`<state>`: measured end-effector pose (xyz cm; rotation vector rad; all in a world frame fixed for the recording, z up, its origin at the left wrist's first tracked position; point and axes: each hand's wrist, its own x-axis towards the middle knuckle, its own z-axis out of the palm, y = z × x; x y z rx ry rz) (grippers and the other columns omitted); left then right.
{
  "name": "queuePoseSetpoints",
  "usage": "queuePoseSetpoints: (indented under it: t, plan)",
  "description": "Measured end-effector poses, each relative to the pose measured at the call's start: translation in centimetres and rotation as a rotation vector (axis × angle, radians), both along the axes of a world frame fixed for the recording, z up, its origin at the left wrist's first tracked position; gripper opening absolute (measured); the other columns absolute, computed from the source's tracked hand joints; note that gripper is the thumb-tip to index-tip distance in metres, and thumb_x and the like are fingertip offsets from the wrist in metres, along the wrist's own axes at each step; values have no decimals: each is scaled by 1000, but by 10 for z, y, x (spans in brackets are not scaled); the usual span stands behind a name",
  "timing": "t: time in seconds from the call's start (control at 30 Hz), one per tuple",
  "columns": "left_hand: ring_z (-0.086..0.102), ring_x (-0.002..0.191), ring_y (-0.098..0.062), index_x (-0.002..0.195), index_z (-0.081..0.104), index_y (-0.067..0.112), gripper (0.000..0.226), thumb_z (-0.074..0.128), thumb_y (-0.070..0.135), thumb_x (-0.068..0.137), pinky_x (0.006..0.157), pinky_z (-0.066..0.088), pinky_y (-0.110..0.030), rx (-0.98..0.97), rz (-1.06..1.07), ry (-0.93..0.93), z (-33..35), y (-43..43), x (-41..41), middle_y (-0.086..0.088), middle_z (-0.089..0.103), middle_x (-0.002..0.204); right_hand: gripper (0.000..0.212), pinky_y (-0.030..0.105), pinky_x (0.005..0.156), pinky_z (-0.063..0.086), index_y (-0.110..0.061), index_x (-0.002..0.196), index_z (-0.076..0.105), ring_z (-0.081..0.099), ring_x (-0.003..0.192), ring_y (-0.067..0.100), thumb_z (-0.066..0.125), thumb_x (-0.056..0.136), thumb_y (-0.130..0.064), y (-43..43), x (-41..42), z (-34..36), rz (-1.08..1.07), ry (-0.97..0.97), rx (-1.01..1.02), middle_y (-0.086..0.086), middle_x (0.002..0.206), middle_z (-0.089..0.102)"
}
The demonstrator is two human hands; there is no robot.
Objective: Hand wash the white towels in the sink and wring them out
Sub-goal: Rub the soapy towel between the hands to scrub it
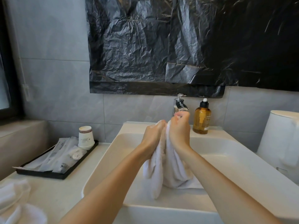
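A wet white towel [168, 168] hangs bunched over the white sink [226, 149], its lower end lying in the basin. My left hand [152, 136] grips the towel's upper left part. My right hand [179, 130] grips the top of the towel just beside it, knuckles raised in front of the chrome tap [179, 104]. The two hands press close together with the cloth between them. More white towels [14, 202] lie on the counter at the lower left.
An amber pump bottle [202, 120] stands on the sink's back ledge, right of the tap. A black tray [56, 160] with paper cups [85, 137] and wrapped toiletries sits on the left counter. A white toilet tank [281, 136] is at right. Black plastic sheeting [178, 46] covers the wall above.
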<state>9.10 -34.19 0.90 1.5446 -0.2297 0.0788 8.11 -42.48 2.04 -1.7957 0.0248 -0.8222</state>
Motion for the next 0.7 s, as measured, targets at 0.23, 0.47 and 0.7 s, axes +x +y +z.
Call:
queuePoseSetpoints:
  t: [0.23,0.47,0.7]
  plan:
    - [47,54,-11,79,53,13,22,48,27,95,43,35,-15,-10,81,14,1,4,6,-6,53,70,7,33,72,40,-19,106,40,57,90,21,34,102,-16,8,-6,-6,36,-8,-140,0,90,54]
    - [50,49,-5,84,60,13,21,47,24,97,42,38,-12,-5,95,-19,1,7,9,-1,56,67,13,39,69,45,-17,113,41,59,83,27,35,101,-19,17,-20,-18,117,-65,-348,6,88,59]
    - [51,55,-6,72,59,16,29,47,25,98,46,39,-15,52,108,-28,2,3,6,1,60,69,6,37,63,45,-23,101,39,59,78,24,33,102,-21,17,-23,-18,92,-13,-377,4,82,58]
